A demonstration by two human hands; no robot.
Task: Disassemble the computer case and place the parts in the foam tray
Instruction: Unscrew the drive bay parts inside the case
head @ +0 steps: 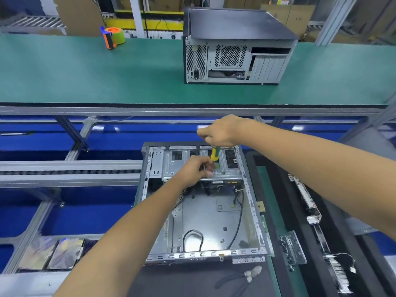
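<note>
Two hands at the drive cage, case partly stripped.
The right hand (222, 131) grips a screwdriver (214, 154) from above; below it the left hand (196, 168) pinches the shaft. Under both, the computer case (214, 219) keeps its cage and cables; removed parts lie in the foam tray (276, 189) rightward.

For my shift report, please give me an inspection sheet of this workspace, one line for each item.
Surface: green bench behind; dark mat under the work.
Job's things: open computer case, drive cage at its far end; screwdriver upright over it; foam tray to the right holds removed parts.
Clutter: tape dispenser; second closed case.
Grippers: right hand grips the screwdriver; left hand pinches its shaft.
Cables: black cables loose inside the case.
Surroundings: roller conveyor, cartons behind.
</note>
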